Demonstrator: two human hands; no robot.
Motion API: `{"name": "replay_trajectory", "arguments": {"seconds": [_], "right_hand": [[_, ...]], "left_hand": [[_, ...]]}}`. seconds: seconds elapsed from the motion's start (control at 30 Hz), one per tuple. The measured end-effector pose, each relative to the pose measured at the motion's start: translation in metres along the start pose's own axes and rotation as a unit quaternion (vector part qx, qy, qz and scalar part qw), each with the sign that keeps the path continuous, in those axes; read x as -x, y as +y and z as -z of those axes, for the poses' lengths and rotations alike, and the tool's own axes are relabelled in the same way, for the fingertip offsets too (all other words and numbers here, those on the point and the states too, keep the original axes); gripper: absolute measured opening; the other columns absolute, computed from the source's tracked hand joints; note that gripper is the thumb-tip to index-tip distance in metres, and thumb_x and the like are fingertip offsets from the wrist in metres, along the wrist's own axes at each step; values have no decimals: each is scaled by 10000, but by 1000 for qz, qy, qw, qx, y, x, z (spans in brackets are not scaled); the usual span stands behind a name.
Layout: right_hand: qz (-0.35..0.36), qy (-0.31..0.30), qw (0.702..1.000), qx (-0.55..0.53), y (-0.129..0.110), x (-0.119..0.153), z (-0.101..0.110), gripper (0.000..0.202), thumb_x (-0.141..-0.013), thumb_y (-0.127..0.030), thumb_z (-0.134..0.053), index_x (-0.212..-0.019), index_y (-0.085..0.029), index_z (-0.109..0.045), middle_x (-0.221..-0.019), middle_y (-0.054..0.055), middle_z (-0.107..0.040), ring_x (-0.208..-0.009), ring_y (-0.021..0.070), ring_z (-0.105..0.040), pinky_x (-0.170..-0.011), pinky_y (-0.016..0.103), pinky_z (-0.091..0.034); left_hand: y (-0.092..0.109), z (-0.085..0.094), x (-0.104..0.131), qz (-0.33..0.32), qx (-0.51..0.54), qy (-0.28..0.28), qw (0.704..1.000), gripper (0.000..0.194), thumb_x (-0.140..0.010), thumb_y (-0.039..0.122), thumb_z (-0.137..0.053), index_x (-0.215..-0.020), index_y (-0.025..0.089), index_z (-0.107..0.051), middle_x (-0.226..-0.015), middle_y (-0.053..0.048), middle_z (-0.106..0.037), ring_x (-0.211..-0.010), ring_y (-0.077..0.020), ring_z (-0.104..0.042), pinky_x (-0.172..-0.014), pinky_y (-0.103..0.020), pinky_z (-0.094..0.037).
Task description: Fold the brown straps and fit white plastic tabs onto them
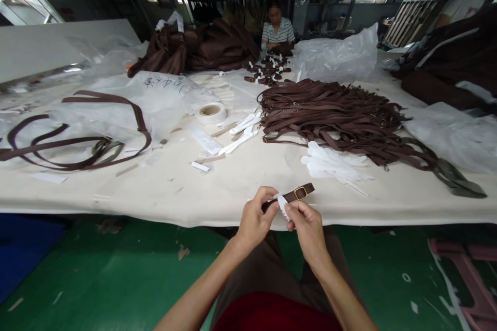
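A short brown strap point(289, 197) with a gold buckle point(300, 193) lies at the table's front edge, its buckle end pointing right. My left hand point(259, 215) is closed on the strap's left end. A white serrated strip point(283, 207) crosses the strap between my hands. My right hand point(308, 223) pinches the lower end of that strip. Behind them is a loose stack of white strips point(334, 163). A large pile of brown straps point(330, 114) lies beyond it.
The pale table point(155, 191) holds a white tape roll point(210, 113), more white strips point(244, 132), looped brown straps point(143, 134) at left and plastic sheeting point(337, 57). A person point(277, 28) in a striped shirt sits across. A pink frame point(466, 279) stands at lower right.
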State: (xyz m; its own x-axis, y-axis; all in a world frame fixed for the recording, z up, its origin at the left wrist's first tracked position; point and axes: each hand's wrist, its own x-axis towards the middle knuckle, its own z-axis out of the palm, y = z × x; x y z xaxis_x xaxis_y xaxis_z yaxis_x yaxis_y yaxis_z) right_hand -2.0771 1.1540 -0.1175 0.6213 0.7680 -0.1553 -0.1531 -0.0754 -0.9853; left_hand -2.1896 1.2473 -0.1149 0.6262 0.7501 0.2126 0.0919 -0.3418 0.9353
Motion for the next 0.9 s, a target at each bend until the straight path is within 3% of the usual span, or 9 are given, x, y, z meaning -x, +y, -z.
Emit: {"name": "replay_trajectory", "arguments": {"seconds": [0.33, 0.43, 0.5, 0.6, 0.67, 0.8, 0.83, 0.9], "right_hand": [[31, 37, 997, 57, 10, -16, -10, 384, -849, -552, -601, -694, -202, -578, -557, -28, -485, -525, 132, -455, -526, 262, -393], [59, -1, 990, 131, 2, -15, -2, 396, -910, -547, -523, -720, -211, -610, -588, -8, -528, -536, 148, -492, -545, 273, -409], [131, -16, 965, 228, -11, -18, 8, 383, -958, -491, -468, -760, -219, -652, -668, 26, -593, -610, 172, -538, -607, 294, -423], [268, -9, 891, 367, -34, -32, 19, 250, -956, -359, -496, -935, -238, -714, -918, 83, -674, -858, 237, -573, -782, 352, -423], [288, -73, 861, 412, -44, -47, 20, 192, -903, -274, -558, -1003, -249, -720, -1014, 81, -682, -962, 263, -559, -843, 377, -407], [204, -264, 874, 354, -47, -74, 13, 159, -832, -159, -553, -797, -228, -692, -820, 9, -666, -843, 195, -581, -754, 302, -418], [192, -278, 881, 330, -46, -78, 11, 156, -823, -157, -551, -750, -220, -673, -779, -3, -648, -793, 175, -576, -719, 281, -413], [192, -248, 901, 298, -44, -85, 5, 134, -816, -183, -562, -716, -210, -645, -743, -14, -625, -728, 152, -559, -673, 261, -400]], "left_hand": [[-10, -1, -10, -61, -152, -23, 986, 162, -953, 265, -497, -1060, 238, -616, -927, -34, -703, -821, -178, -639, -782, -286, -467], [-11, 6, -15, -67, -161, -36, 984, 170, -941, 229, -494, -1043, 240, -629, -910, -24, -705, -815, -176, -639, -770, -273, -460], [-13, 12, -19, -69, -163, -48, 983, 178, -926, 201, -501, -1032, 245, -638, -927, -15, -710, -828, -173, -642, -783, -266, -456], [-16, 21, -22, -74, -173, -85, 978, 192, -907, 183, -518, -1028, 251, -649, -921, -4, -719, -820, -175, -639, -791, -266, -449], [-18, 25, -24, -74, -175, -108, 976, 195, -903, 182, -517, -1031, 245, -649, -912, -6, -721, -813, -176, -635, -790, -270, -449], [-22, 30, -25, -57, -126, -133, 981, 121, -918, 227, -521, -984, 225, -622, -910, -13, -721, -824, -175, -645, -781, -268, -464], [-22, 31, -26, -48, -107, -142, 983, 102, -925, 248, -526, -979, 223, -609, -914, -14, -725, -826, -175, -653, -779, -268, -471], [-20, 33, -26, -35, -86, -165, 982, 100, -931, 286, -540, -988, 222, -591, -929, -23, -732, -846, -182, -670, -791, -275, -484]]}}
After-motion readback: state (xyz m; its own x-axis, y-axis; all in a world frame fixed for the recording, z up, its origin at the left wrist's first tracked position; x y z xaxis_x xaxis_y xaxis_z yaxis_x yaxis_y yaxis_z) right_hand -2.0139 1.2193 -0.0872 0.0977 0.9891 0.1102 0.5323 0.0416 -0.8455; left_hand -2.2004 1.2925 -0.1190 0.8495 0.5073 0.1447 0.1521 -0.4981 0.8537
